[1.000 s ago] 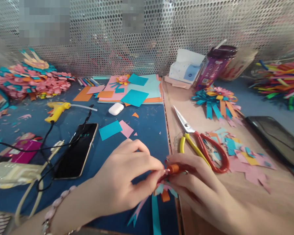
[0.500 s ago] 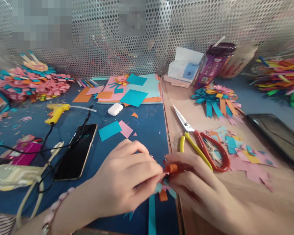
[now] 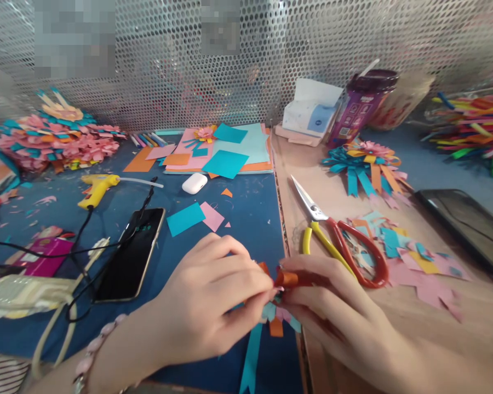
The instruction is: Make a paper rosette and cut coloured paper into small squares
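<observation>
My left hand (image 3: 207, 298) and my right hand (image 3: 332, 312) meet at the table's front edge and pinch a small paper piece between their fingertips. Its top is a rolled orange strip (image 3: 286, 278). Teal, pink and orange paper ribbons (image 3: 271, 323) hang below the fingers, and one long teal strip (image 3: 250, 361) trails toward me. Both hands are closed on this paper flower. Red and yellow scissors (image 3: 337, 241) lie just beyond my right hand, blades pointing away.
A black phone (image 3: 129, 254) with a cable lies left of my left hand, and a yellow glue gun (image 3: 96, 189) farther back. Coloured paper sheets (image 3: 225, 150), a white earbud case (image 3: 194, 183), a finished ribbon flower (image 3: 363, 167), paper scraps (image 3: 411, 257), a second phone (image 3: 468, 224) and a perforated metal wall (image 3: 246, 60) surround the area.
The orange roll has turned slightly between my fingertips and an orange tip now shows by my left fingers. The hanging strips have shifted a little. Both hands stay in place.
</observation>
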{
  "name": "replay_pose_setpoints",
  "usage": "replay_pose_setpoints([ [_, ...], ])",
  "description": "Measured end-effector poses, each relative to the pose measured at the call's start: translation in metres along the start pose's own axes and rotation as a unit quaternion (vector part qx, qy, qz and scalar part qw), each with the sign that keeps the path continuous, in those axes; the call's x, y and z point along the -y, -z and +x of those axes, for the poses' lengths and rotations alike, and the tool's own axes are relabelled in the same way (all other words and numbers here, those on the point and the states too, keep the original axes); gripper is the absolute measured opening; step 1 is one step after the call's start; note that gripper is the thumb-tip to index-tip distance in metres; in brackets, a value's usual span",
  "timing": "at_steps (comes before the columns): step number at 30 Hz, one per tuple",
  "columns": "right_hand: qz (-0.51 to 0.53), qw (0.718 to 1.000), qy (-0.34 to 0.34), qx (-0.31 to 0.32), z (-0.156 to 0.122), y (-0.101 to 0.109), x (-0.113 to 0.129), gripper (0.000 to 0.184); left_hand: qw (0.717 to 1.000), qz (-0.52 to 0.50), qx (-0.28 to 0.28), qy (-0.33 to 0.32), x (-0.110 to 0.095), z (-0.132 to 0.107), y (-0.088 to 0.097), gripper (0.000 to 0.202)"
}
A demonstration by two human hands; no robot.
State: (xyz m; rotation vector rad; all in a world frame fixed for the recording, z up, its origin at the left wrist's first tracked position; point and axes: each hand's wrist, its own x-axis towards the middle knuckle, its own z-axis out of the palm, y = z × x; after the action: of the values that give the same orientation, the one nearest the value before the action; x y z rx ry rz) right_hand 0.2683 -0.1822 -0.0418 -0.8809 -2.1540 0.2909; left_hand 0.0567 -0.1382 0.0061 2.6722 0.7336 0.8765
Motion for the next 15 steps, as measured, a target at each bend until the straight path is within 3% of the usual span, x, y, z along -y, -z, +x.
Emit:
replay_pose_setpoints([
  [15,-0.007,1.000,0.008,-0.012,-0.0021,-0.0010,-0.0022,0.020,0.999,-0.021,-0.022,0.008,-0.0012,-0.0010,-0.0004,0.009],
])
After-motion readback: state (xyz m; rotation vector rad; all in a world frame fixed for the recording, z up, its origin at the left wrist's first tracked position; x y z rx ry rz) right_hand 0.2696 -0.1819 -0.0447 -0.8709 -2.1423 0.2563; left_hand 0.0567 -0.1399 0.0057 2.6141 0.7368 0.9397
